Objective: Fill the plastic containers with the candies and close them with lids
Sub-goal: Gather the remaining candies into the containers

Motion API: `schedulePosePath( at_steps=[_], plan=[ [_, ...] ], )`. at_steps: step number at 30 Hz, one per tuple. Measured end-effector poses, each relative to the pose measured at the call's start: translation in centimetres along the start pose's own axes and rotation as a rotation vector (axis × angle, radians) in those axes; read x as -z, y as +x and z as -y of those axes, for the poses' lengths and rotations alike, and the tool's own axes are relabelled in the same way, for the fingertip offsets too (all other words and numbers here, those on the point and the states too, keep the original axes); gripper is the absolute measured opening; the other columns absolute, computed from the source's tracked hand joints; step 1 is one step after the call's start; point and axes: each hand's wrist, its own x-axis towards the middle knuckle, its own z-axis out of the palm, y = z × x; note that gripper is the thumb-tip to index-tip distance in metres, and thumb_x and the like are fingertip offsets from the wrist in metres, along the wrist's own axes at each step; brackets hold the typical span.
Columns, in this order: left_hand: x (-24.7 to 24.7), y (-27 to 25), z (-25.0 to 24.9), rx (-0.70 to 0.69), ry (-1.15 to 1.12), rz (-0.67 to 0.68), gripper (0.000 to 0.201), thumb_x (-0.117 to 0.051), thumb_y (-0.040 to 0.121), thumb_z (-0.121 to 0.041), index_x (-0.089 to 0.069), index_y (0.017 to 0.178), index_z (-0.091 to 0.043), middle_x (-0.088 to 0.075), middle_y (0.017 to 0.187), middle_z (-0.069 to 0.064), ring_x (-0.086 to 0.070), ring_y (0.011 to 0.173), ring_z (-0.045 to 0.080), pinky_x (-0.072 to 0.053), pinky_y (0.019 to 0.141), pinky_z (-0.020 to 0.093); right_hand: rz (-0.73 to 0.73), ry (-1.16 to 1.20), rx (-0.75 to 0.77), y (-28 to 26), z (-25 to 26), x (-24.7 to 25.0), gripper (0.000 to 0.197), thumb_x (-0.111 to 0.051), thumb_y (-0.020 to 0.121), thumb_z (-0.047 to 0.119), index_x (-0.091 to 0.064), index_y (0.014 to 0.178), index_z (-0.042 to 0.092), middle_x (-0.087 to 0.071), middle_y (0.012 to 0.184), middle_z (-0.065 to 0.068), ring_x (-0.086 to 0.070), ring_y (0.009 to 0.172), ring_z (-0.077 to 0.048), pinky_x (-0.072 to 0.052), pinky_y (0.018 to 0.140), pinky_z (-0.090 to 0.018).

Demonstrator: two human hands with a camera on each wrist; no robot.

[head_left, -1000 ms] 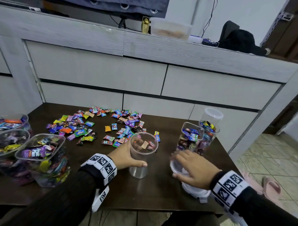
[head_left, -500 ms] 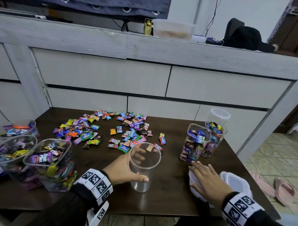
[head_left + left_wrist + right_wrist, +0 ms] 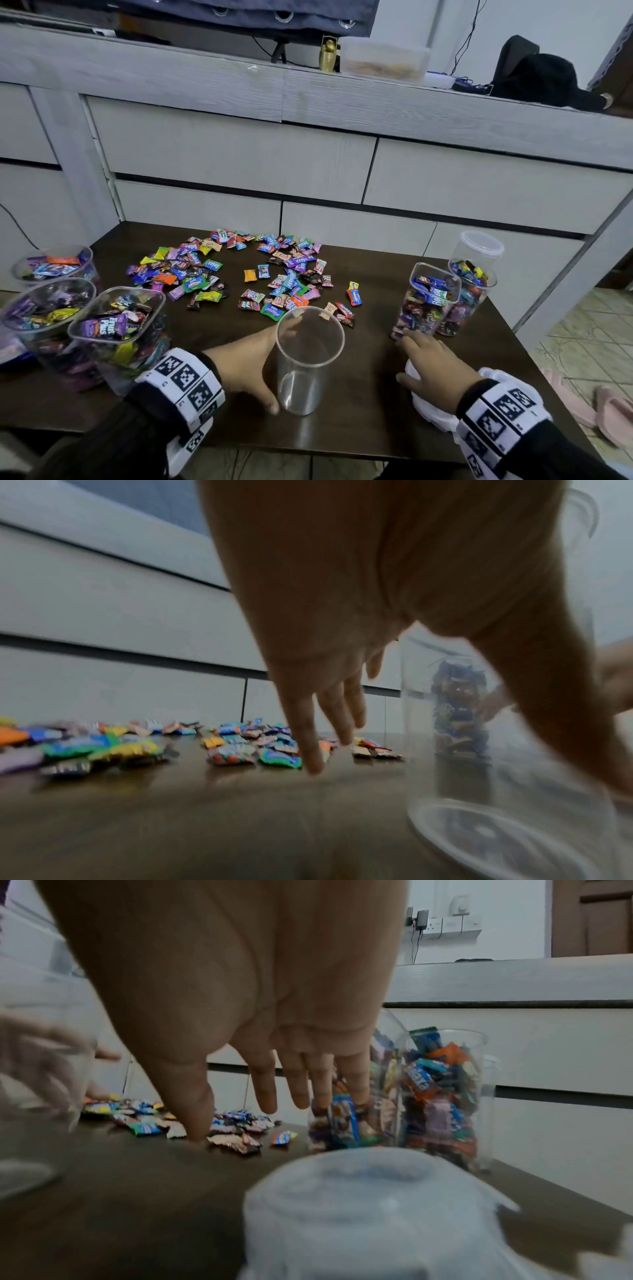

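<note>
The left hand (image 3: 245, 368) wraps loosely round one empty cup (image 3: 306, 359), probably to keep it standing for filling. The right hand (image 3: 433, 365) lies flat with straight fingers over a pile of white lids (image 3: 430, 406), holding nothing. Loose candies (image 3: 239, 274) sit past the cup. Five full cups wait: three left (image 3: 113, 329), two right (image 3: 428, 299), plus one lidded cup (image 3: 479, 245).

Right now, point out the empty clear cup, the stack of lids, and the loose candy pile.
empty clear cup (image 3: 301, 377), head view, side wall.
stack of lids (image 3: 430, 409), head view, white edge beside the wrist.
loose candy pile (image 3: 191, 274), head view, left cluster.
</note>
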Motion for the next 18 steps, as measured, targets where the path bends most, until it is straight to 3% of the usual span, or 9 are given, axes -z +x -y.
schedulePosePath(
  at_steps=[3,6,8,9,12,18],
  plan=[
    [1.5,0.3,0.7,0.15,0.126,-0.044,0.095,-0.08,0.077,-0.017,-0.021,0.151,-0.022,-0.03,0.155,-0.002,-0.029,0.142,0.01,-0.024,0.118,0.031,-0.065,0.172,0.05,1.8,1.3,0.8,0.062,-0.053,0.094,0.039,-0.026,0.145,0.016,-0.016,0.158,-0.005,-0.021,0.143,-0.018,-0.021,0.115,-0.028],
    [2.4,1.7,0.9,0.337,0.071,-0.428,0.059,-0.064,0.092,-0.023,-0.034,0.142,-0.024,-0.04,0.148,0.003,-0.035,0.138,0.018,-0.032,0.113,0.038,-0.098,0.337,0.021,5.1,3.2,0.6,0.069,-0.053,0.095,0.037,-0.019,0.149,0.011,-0.009,0.159,-0.009,-0.015,0.146,-0.02,-0.017,0.118,-0.032],
    [2.8,3.0,1.0,0.534,0.052,-0.675,0.059,-0.06,0.094,-0.033,-0.032,0.144,-0.019,-0.033,0.152,0.007,-0.027,0.143,0.024,-0.029,0.115,0.046,-0.093,0.421,-0.044,7.6,4.5,-0.1,0.076,-0.052,0.094,0.04,-0.012,0.15,0.007,-0.005,0.16,-0.012,-0.009,0.147,-0.024,-0.014,0.119,-0.033],
    [3.0,3.7,1.2,0.638,0.022,-0.737,0.064,-0.059,0.095,-0.037,-0.028,0.147,-0.016,-0.025,0.156,0.009,-0.018,0.147,0.027,-0.023,0.117,0.05,-0.082,0.45,-0.084,8.9,5.0,-0.4,0.08,-0.052,0.094,0.043,-0.01,0.15,0.006,-0.003,0.16,-0.013,-0.006,0.147,-0.026,-0.013,0.119,-0.035],
    [3.6,5.6,2.3,0.904,-0.075,-0.808,0.08,-0.055,0.094,-0.048,-0.016,0.153,-0.011,0.0,0.163,0.012,0.007,0.15,0.029,-0.005,0.119,0.057,-0.057,0.425,-0.173,12.4,5.9,-1.5,0.09,-0.052,0.09,0.054,-0.007,0.15,0.005,0.0,0.16,-0.012,-0.002,0.147,-0.031,-0.013,0.119,-0.042],
    [5.6,7.9,5.8,1.197,-0.045,-1.012,0.098,-0.059,0.087,-0.059,-0.008,0.155,-0.01,0.014,0.161,0.018,0.014,0.149,0.033,0.0,0.118,0.058,-0.021,0.337,-0.267,17.8,6.2,-2.4,0.105,-0.047,0.079,0.075,-0.002,0.153,0.015,0.006,0.161,-0.006,0.005,0.147,-0.031,-0.01,0.117,-0.049]
  ],
)
